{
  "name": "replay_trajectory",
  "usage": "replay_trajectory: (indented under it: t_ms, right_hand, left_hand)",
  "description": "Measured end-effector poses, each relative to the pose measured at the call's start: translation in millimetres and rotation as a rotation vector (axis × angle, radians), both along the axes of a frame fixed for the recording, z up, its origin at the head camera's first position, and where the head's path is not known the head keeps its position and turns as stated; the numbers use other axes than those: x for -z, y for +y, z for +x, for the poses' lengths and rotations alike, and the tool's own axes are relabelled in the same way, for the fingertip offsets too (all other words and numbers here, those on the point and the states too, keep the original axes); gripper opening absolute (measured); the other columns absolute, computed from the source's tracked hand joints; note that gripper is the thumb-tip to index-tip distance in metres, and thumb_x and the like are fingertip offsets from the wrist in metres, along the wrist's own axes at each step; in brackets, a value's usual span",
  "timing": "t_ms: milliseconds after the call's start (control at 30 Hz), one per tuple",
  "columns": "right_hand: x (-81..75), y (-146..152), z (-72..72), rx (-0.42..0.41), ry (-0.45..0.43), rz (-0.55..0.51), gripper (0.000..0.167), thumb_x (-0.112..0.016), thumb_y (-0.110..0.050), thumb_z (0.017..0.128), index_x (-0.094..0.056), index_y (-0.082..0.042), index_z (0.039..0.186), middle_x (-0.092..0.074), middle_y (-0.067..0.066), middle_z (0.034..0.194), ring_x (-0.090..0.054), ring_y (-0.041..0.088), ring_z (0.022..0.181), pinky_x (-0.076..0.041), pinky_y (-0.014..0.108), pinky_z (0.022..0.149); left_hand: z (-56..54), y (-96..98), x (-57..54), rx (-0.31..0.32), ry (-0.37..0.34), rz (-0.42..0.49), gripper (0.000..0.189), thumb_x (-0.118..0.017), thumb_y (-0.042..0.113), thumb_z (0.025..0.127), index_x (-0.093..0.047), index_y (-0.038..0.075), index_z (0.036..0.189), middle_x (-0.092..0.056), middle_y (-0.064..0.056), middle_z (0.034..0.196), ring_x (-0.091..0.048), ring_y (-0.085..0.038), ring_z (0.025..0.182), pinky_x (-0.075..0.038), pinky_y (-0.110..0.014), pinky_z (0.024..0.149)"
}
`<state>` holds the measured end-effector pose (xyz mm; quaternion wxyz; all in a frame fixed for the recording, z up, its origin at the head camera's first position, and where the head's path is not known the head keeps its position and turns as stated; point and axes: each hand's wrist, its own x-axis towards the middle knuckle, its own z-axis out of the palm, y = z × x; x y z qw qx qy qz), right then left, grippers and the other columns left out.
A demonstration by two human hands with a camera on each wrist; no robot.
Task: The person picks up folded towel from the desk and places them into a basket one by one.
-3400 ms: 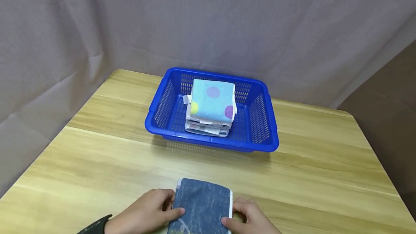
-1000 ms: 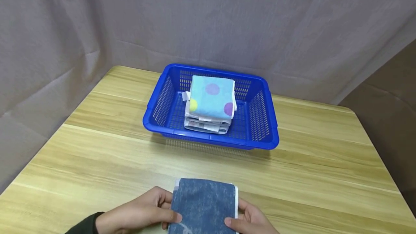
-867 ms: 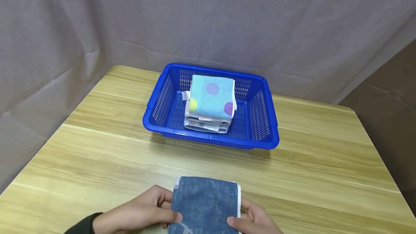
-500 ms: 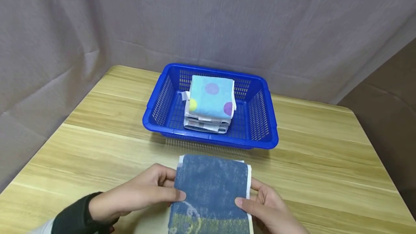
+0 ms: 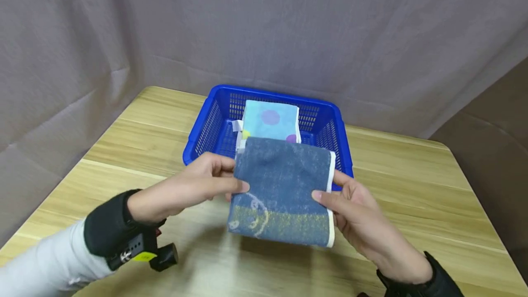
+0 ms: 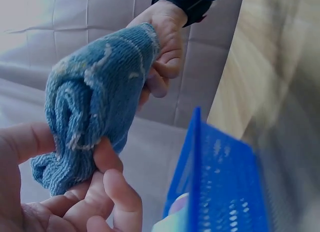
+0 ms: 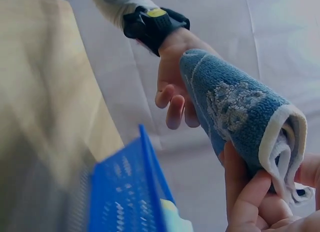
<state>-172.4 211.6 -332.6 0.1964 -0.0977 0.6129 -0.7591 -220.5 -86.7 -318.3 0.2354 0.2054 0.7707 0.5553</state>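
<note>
Between my two hands is a folded dark blue towel with a yellowish band and white edging, raised above the table. My left hand pinches its left side, thumb on top and fingers beneath. On the opposite side, my right hand grips the white-edged end the same way. Both wrist views show the towel's folded layers, in the left wrist view as a blue roll and in the right wrist view with its white hem. Behind it, a light blue dotted towel tops a stack, partly covered by the held one.
The stack sits inside a blue plastic basket with slotted walls, whose front rim is mostly hidden by the towel and hands. It stands on a wooden table. Grey cloth hangs behind the table.
Both hands have lifted the dark blue towel from near the table's front edge, forward and up, to where it overlaps the basket's front. The basket and its stack have stayed put.
</note>
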Motion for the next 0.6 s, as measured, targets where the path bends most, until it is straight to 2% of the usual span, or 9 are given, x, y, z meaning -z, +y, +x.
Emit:
replay_trajectory:
  t_ms: [67,167,233,267,400,467,500,600]
  right_hand:
    - [-8.9,0,-10.8,0.027,-0.005,0.000,0.055,-0.052,-0.001,0.100,-0.025,0.000,0.149,-0.072,0.009,0.118,-0.073,0.018,0.099,-0.058,0.034,0.081]
    - [-21.6,-2,-28.1,0.045,0.003,0.004,0.054,-0.053,-0.003,0.100,-0.029,-0.002,0.148,-0.073,0.007,0.117,-0.074,0.017,0.095,-0.059,0.033,0.077]
    - [-29.0,-4,-40.1,0.054,0.013,0.003,0.052,-0.055,-0.003,0.100,-0.030,-0.002,0.147,-0.075,0.005,0.110,-0.075,0.015,0.089,-0.060,0.031,0.074]
    - [-32.5,-5,-45.9,0.064,0.022,0.011,0.052,-0.055,-0.004,0.100,-0.032,-0.003,0.146,-0.076,0.002,0.101,-0.074,0.010,0.081,-0.060,0.026,0.069]
    - [-44.3,-9,-69.5,0.102,0.058,0.034,0.045,-0.058,-0.006,0.099,-0.037,-0.003,0.139,-0.069,-0.003,0.079,-0.065,0.005,0.059,-0.053,0.019,0.053]
    - [-48.0,-10,-80.9,0.125,0.061,0.050,0.039,-0.059,-0.006,0.098,-0.042,-0.003,0.134,-0.068,-0.003,0.076,-0.062,0.004,0.055,-0.050,0.019,0.049]
    - [-49.3,-11,-86.3,0.131,0.059,0.053,0.035,-0.059,-0.007,0.099,-0.044,-0.003,0.131,-0.070,-0.002,0.080,-0.064,0.006,0.056,-0.051,0.020,0.050]
    - [-51.1,-9,-101.3,0.169,0.047,0.075,0.024,-0.060,-0.008,0.098,-0.051,-0.004,0.120,-0.067,-0.003,0.076,-0.059,0.006,0.053,-0.047,0.019,0.047]
  left_hand:
    - [-9.4,2.3,-6.9,-0.028,0.016,-0.010,0.046,-0.067,0.022,0.091,-0.029,0.013,0.067,-0.039,0.005,0.057,-0.048,-0.011,0.056,-0.026,-0.022,0.051]
    - [-24.9,4.6,-16.8,-0.065,0.061,-0.022,0.045,-0.066,0.024,0.092,-0.032,0.013,0.066,-0.049,0.003,0.061,-0.040,-0.011,0.054,-0.027,-0.023,0.051]
    - [-36.4,5.3,-23.2,-0.088,0.091,-0.028,0.044,-0.066,0.025,0.092,-0.033,0.014,0.065,-0.052,0.002,0.063,-0.037,-0.011,0.054,-0.027,-0.023,0.051]
    - [-42.3,5.6,-26.1,-0.099,0.112,-0.031,0.043,-0.066,0.025,0.092,-0.035,0.014,0.064,-0.054,0.002,0.064,-0.037,-0.011,0.055,-0.028,-0.023,0.052]
    - [-64.9,6.7,-34.5,-0.136,0.146,-0.033,0.040,-0.064,0.026,0.092,-0.038,0.016,0.063,-0.054,0.004,0.067,-0.049,-0.012,0.066,-0.033,-0.026,0.057]
    - [-74.2,7.6,-36.7,-0.152,0.154,-0.040,0.039,-0.063,0.026,0.093,-0.040,0.017,0.063,-0.053,0.005,0.069,-0.052,-0.014,0.073,-0.035,-0.028,0.060]
    - [-78.8,8.7,-37.4,-0.162,0.146,-0.044,0.036,-0.063,0.027,0.093,-0.043,0.017,0.064,-0.053,0.005,0.070,-0.054,-0.014,0.076,-0.035,-0.030,0.062]
    - [-90.9,14.2,-40.9,-0.192,0.126,-0.059,0.025,-0.062,0.028,0.094,-0.057,0.016,0.073,-0.053,0.004,0.072,-0.054,-0.014,0.078,-0.034,-0.032,0.066]
